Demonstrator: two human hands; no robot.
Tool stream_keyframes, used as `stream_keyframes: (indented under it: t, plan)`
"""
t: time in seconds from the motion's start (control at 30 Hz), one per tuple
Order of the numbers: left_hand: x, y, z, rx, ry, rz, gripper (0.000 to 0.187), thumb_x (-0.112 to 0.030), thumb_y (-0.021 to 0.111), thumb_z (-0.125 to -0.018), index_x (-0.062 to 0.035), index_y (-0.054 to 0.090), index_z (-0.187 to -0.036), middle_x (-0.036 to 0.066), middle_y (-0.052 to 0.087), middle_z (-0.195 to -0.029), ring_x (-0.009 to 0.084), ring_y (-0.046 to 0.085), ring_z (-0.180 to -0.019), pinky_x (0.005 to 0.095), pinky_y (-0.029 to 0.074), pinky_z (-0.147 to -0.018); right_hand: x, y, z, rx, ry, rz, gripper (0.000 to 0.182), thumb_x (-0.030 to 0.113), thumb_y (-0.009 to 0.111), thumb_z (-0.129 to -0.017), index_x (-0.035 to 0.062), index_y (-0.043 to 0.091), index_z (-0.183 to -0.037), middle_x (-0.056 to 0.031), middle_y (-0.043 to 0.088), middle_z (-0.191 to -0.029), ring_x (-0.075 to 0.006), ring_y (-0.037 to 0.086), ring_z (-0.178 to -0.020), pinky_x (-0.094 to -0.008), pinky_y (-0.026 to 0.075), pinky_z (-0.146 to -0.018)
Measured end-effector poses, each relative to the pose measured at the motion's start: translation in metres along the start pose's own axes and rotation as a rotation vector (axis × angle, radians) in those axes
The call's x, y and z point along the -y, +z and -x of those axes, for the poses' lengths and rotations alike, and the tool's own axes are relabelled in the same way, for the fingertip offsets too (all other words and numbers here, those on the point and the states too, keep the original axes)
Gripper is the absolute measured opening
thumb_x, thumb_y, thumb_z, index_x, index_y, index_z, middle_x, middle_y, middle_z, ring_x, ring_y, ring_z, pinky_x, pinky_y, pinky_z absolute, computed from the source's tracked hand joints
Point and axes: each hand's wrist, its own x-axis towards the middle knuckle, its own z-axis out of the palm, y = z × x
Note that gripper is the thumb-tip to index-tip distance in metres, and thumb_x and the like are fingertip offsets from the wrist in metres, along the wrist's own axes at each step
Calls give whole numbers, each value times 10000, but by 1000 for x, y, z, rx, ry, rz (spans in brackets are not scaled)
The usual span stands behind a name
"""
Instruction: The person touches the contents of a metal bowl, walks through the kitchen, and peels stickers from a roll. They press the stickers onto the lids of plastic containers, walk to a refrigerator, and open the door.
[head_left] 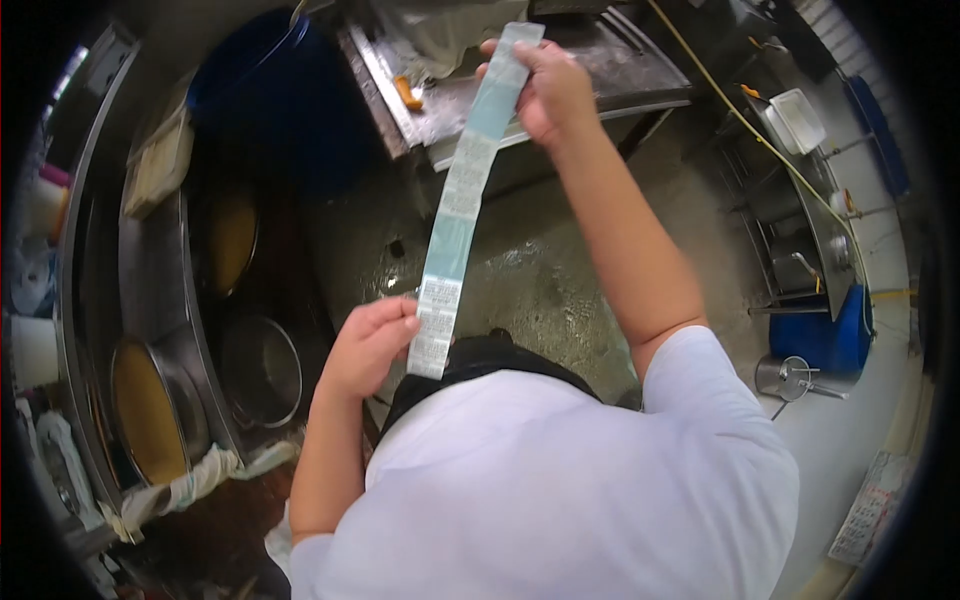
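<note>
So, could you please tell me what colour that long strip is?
Pale blue-green strip with white printed panels, seen in the head view.

Wet kitchen floor (540, 280) ringed by steel.
Blue barrel (260, 100) stands at the back; round pans (262, 370) sit left, a white tub (797, 118) rests on the right worktop (830, 235).

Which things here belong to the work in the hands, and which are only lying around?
In hand:
- long strip of packets, stretched between both hands
- left hand at its lower end
- right hand at its upper end

Lying about:
- pots on the left
- blue barrel
- white tub
- cloth
</note>
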Motion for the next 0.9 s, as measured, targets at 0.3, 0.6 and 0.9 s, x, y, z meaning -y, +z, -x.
stream_keyframes:
  t: [0.3, 0.6, 0.9]
  plan:
    - [-5, 6, 5, 23, -29, 181, 257, -81, 515, -1008, 75, 650, -1162, 183, 748, -1025, 254, 754, -852, 369, 613, -777, 14, 12, 22, 21, -1, 58, 227, 107, 519, -1028, 11, 518, -1235, -178, 718, -1122, -291, 723, -863, -459, 612, -768]
    - [7, -5, -5, -143, 62, -462, 210, -112, 576, -979, 44, 699, -1049, 79, 741, -937, 157, 685, -812, 305, 532, -738, 33, 31, 56, 50, -29, 43, 240, 117, 547, -1027, 14, 555, -1244, -152, 729, -1091, -264, 731, -862, -414, 616, -771]
    - [34, 7, -33, -250, 113, -453, 556, -119, 687, -943, 60, 482, -1427, 192, 601, -1358, 296, 589, -1248, 392, 465, -1065, -5, 58, 128, 290, 232, -61, 272, 143, 563, -1049, 48, 558, -1304, -101, 721, -1087, -166, 708, -808, -318, 594, -724]
